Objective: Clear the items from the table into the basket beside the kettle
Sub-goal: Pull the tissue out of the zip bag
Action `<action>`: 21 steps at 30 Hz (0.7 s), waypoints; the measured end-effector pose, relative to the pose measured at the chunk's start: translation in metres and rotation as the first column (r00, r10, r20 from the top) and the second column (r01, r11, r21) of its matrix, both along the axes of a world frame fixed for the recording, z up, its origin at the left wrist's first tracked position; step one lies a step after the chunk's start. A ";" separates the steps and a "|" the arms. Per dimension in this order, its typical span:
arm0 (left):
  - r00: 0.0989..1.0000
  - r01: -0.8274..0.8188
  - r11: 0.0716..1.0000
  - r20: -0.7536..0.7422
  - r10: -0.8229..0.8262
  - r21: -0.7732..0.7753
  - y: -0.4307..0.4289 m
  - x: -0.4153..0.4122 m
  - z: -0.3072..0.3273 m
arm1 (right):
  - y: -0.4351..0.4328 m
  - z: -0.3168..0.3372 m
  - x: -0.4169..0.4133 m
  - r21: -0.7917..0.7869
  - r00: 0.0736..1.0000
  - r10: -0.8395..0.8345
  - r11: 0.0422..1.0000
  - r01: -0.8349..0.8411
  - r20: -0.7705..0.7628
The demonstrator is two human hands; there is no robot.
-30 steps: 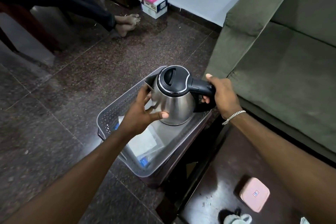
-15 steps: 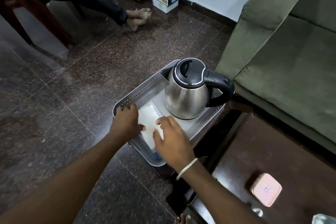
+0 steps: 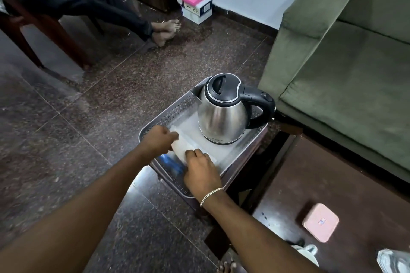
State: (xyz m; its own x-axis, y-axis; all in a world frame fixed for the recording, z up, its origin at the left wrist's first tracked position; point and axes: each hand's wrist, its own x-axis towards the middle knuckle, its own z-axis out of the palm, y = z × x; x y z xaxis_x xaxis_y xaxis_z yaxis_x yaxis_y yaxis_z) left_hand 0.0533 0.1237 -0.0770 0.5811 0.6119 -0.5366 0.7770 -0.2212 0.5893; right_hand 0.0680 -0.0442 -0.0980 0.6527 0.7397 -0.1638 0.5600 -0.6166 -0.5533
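Note:
A steel kettle (image 3: 224,115) with a black lid and handle stands in the far end of a grey perforated basket (image 3: 175,108), which rests on a small dark stool. In the basket's near end lies a clear plastic packet (image 3: 180,147) with white contents and a blue strip. My left hand (image 3: 158,138) grips the packet's left end. My right hand (image 3: 200,169) presses down on its near right part, fingers curled over it. On the dark wooden table (image 3: 355,184) at the lower right sit a pink square case (image 3: 320,221), a white object (image 3: 307,251) and a clear wrapper (image 3: 395,260).
A green sofa (image 3: 346,62) stands right behind the table and basket. Another person's legs and bare feet (image 3: 165,32) stretch across the dark stone floor at the back, beside a wooden chair (image 3: 44,29). A pink-topped box (image 3: 195,4) sits by the wall.
One second ago both hands held the kettle over the basket. The kettle now stands in the basket and both hands have dropped to the plastic packet at its near end.

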 end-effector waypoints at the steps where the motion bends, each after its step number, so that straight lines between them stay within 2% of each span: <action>1: 0.994 -0.073 0.992 0.070 0.080 -0.100 -0.002 -0.002 0.005 | -0.002 0.003 0.002 0.053 0.999 -0.033 0.998 0.034 -0.021; 3: 0.964 -0.129 0.949 0.188 0.188 -0.288 -0.006 -0.007 0.014 | -0.006 0.008 0.005 0.180 0.990 -0.121 0.975 0.131 -0.068; 5: 0.913 -0.133 0.904 0.306 0.271 -0.406 -0.012 -0.015 0.022 | -0.012 0.013 0.010 0.289 0.967 -0.195 0.928 0.235 -0.162; 9: 0.830 -0.176 0.920 0.450 0.331 -0.351 -0.028 -0.036 0.021 | -0.030 0.032 0.019 0.429 0.861 -0.168 0.811 0.397 -0.481; 11: 0.843 -0.119 0.903 0.438 0.312 -0.412 -0.035 -0.046 0.012 | -0.040 0.042 0.024 0.461 0.750 -0.088 0.739 0.491 -0.656; 14: 0.866 -0.021 0.810 0.395 0.308 -0.586 -0.048 -0.056 0.008 | -0.068 0.055 0.037 0.427 0.506 0.052 0.616 0.662 -0.861; 16: 0.868 0.039 0.755 0.397 0.299 -0.654 -0.061 -0.058 0.012 | -0.090 0.062 0.046 0.370 0.366 0.122 0.554 0.746 -0.923; 18: 0.869 0.069 0.736 0.404 0.288 -0.673 -0.080 -0.055 0.017 | -0.114 0.068 0.053 0.328 0.276 0.176 0.521 0.788 -0.945; 21: 0.873 0.016 0.775 0.386 0.298 -0.632 -0.111 -0.041 0.023 | -0.146 0.079 0.058 0.293 0.188 0.251 0.496 0.818 -0.950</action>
